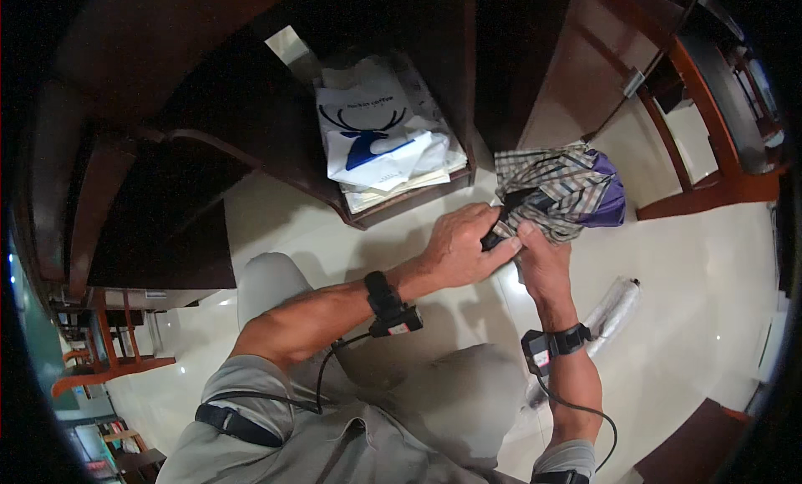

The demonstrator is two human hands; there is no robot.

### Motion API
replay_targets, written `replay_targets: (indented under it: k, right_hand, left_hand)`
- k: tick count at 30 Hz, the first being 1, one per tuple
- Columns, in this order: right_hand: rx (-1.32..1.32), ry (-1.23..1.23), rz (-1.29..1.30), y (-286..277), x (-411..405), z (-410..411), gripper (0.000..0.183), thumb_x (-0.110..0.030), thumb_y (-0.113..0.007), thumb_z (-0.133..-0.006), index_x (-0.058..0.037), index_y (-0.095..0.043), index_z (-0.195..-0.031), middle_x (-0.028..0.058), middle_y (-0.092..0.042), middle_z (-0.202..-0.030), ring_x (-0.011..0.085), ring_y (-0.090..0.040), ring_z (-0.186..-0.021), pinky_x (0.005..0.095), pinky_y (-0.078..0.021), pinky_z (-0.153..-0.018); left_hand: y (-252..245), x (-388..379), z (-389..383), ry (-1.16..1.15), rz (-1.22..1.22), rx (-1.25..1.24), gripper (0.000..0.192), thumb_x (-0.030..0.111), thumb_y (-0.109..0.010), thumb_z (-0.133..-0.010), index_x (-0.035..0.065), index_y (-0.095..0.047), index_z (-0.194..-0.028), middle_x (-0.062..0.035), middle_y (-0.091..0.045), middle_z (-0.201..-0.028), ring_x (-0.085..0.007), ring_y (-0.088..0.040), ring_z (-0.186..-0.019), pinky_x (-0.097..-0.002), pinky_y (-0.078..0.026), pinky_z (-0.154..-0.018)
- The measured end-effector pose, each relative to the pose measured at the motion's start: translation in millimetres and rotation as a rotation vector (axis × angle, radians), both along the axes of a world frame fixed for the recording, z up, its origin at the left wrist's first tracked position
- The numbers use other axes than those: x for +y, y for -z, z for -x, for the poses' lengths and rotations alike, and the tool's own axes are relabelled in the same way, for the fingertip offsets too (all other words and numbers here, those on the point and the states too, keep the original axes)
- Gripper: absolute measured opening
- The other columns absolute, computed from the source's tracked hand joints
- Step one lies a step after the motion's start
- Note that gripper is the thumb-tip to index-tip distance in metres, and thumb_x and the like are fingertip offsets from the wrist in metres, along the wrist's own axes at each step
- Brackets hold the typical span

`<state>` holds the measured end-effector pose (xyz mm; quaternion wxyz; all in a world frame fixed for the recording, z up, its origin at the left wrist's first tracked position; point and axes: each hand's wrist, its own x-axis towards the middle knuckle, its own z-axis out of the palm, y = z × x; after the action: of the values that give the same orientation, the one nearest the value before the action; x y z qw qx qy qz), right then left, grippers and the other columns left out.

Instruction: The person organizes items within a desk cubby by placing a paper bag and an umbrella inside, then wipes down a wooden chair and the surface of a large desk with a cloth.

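A bunched piece of plaid fabric with a purple part [557, 183], which looks like the canopy of a folding umbrella, is held in front of me above the floor. My left hand [460, 249] grips its gathered near end, where something dark shows between thumb and fingers. Close against it, my right hand [544, 255] pinches the same end with the thumb on top. The two thumbs nearly meet. What lies inside the folds and under my fingers is hidden.
An open dark wooden compartment [407, 202] holds a white paper bag with a blue deer [369, 139] on stacked papers. A long clear-plastic-wrapped item [617, 305] lies on the tiled floor [689, 265] to the right. Wooden chair legs [695, 199] stand beyond. Cables run along both my arms.
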<state>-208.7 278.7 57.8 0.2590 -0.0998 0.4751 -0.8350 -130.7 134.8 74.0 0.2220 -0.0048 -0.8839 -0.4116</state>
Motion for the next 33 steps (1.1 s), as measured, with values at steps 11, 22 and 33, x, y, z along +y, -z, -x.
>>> replay_targets:
  k: [11, 22, 33]
  right_hand:
    - [0.174, -0.141, -0.149, -9, -2, -13, 0.029, 0.001, -0.068, -0.078, 0.0008, -0.065, -0.107, 0.0025, -0.067, -0.103, 0.013, -0.062, -0.092, 0.0291, -0.0497, -0.084]
    - [0.332, -0.487, -0.378, -21, -18, -11, 0.023, -0.017, -0.065, -0.09, 0.0002, -0.066, -0.105, 0.0016, -0.066, -0.096, 0.0103, -0.058, -0.088, 0.0295, -0.0496, -0.08]
    - [0.546, -0.657, -0.45, -10, -62, -10, 0.05, -0.038, -0.059, -0.097, 0.0019, -0.053, -0.128, 0.0105, -0.064, -0.108, 0.0181, -0.059, -0.098, 0.0325, -0.0478, -0.089]
  left_hand:
    - [21, -16, -28, 0.107, -0.675, -0.265, 0.04, 0.019, -0.068, -0.087, -0.0035, -0.053, -0.116, -0.01, -0.064, -0.101, -0.0131, -0.057, -0.094, -0.0339, -0.048, -0.084]
    - [-26, -46, -53, 0.252, -0.655, -0.63, 0.052, 0.04, -0.064, -0.091, 0.0007, -0.056, -0.123, -0.0031, -0.061, -0.109, -0.013, -0.053, -0.099, -0.031, -0.044, -0.089]
    - [-16, -80, -86, -0.421, -0.92, -0.337, 0.034, 0.023, -0.07, -0.089, -0.0036, -0.06, -0.108, -0.0034, -0.065, -0.096, -0.0092, -0.058, -0.081, -0.0284, -0.05, -0.071]
